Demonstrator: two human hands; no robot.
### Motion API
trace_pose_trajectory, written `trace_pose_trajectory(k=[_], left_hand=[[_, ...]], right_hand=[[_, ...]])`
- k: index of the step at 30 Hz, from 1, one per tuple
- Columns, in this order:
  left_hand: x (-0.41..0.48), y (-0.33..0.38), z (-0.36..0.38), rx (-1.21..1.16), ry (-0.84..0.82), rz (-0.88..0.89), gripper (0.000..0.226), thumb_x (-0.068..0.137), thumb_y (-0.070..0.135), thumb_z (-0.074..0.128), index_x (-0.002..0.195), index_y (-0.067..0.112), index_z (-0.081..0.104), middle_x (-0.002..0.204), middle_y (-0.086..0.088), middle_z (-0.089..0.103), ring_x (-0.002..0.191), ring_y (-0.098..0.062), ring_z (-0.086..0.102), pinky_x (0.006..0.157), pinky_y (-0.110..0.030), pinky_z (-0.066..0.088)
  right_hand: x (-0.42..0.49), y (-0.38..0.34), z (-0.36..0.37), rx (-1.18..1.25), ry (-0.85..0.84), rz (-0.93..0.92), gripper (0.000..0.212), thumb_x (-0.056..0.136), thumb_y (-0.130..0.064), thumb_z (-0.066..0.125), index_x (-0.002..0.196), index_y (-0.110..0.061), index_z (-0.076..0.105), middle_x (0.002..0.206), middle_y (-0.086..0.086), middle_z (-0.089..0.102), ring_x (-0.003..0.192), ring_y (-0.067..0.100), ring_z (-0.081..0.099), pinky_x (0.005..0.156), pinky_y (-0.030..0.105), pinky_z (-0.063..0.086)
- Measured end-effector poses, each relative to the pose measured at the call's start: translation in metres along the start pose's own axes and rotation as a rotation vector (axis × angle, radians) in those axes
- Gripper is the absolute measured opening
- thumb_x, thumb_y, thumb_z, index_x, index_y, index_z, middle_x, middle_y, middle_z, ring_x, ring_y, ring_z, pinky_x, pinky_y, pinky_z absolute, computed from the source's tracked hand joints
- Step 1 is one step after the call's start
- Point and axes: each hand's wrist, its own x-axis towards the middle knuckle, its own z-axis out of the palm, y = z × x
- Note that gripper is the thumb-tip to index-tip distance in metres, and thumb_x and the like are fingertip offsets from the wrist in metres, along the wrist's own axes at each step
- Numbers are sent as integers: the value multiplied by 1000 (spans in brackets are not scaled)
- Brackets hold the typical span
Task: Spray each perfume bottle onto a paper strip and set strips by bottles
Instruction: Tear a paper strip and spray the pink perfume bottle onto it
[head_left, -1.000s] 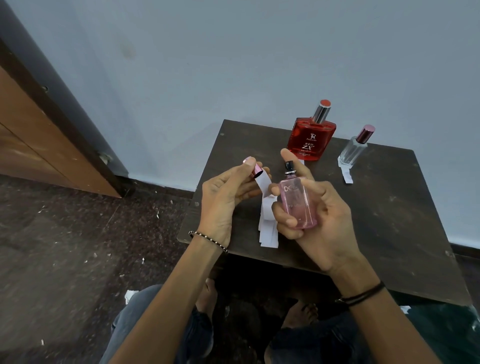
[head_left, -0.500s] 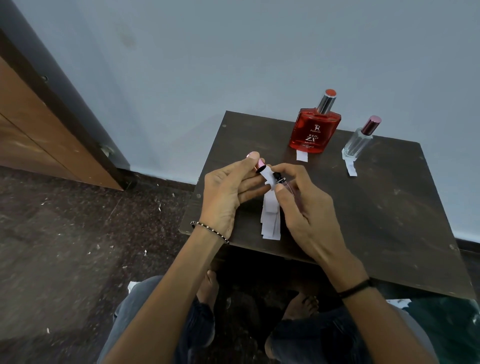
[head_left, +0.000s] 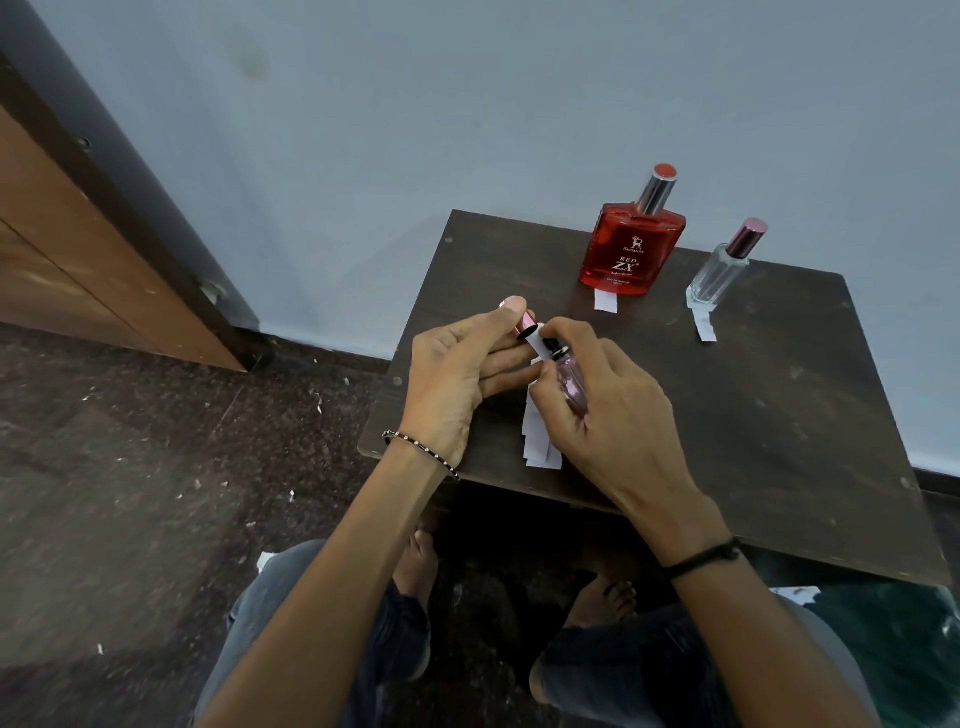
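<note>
The right hand (head_left: 613, 415) is gripping a small pink glass bottle (head_left: 574, 387), its black nozzle tilting up-left toward a white paper strip (head_left: 537, 347) the left hand (head_left: 457, 374) is pinching with a pink cap (head_left: 524, 326). Both are hovering over the near-left part of a dark, scuffed wooden table (head_left: 779, 415), standing against a pale blue wall (head_left: 467, 104) on speckled flooring (head_left: 130, 441).

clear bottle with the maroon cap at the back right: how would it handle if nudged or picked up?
The clear bottle is tall and narrow with a small base, so a nudge near its maroon cap would probably tip it. It looks like glass and nearly empty: likely light, smooth and breakable. The paper strip reaches its base, so sliding the bottle may drag it.
</note>
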Motion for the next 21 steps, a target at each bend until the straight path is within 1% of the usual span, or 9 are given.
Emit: trace_pose_trajectory(k=[3,7,10,12,13,16,17,19,21], left_hand=[[0,0,1,7,12,-8,26,92,21,70,101,-2,76,97,-17,79,83,-26,78,70,-29,63],[0,-1,1,13,13,-16,28,92,23,71,101,-3,76,97,-19,78,85,-27,78,67,-27,61],[1,-1,-1,4,13,-11,32,92,23,71,103,-7,74,100,-24,77,90,-32,77,71,-31,62],[2,-2,-1,8,21,-7,32,92,23,70,104,-6,74,100,-22,77,92,-33,77,74,-33,63],[3,-2,-1,18,24,-5,31,93,23,70,104,-6,74,100,-21,78,92,-32,77,76,-34,63],[3,-3,0,71,20,17,31,94,25,68,105,-4,74,100,-17,79,93,-30,77,82,-37,63],[3,-4,1,89,22,29,30,95,25,67,104,-3,75,100,-16,79,93,-29,77,83,-37,63],[2,-5,2,112,33,54,28,95,24,67,103,-1,76,99,-15,79,92,-28,77,83,-37,63],[2,-6,3,116,45,75,28,95,25,67,102,-1,76,99,-15,79,93,-29,77,85,-38,62]], right_hand=[[0,1,2,-4,0,4,42,97,-47,45,133,-26,52,93,0,62,69,14,59,59,25,47],[1,2,3,37,23,3,40,98,-45,48,133,-26,51,95,-1,63,73,11,59,64,23,50],[1,0,0,155,72,62,46,96,-45,45,135,-22,52,89,-5,62,71,4,59,68,7,45],[0,0,-4,277,114,159,41,98,-38,52,135,-22,50,83,-5,64,74,5,62,67,4,43],[-1,0,-7,354,119,230,38,98,-35,56,134,-25,48,83,-4,66,76,6,64,68,7,45],[-2,3,-12,551,114,392,38,93,-37,67,122,-29,43,96,-2,69,77,9,68,71,30,58],[-2,3,-13,610,105,426,41,90,-38,71,120,-27,44,102,-2,70,79,8,67,71,30,58],[-2,5,-16,722,62,464,48,82,-43,74,118,-24,50,106,0,73,76,7,66,64,24,53],[-2,5,-20,774,9,440,37,85,-38,72,113,-19,57,92,4,75,55,8,61,49,19,47]])
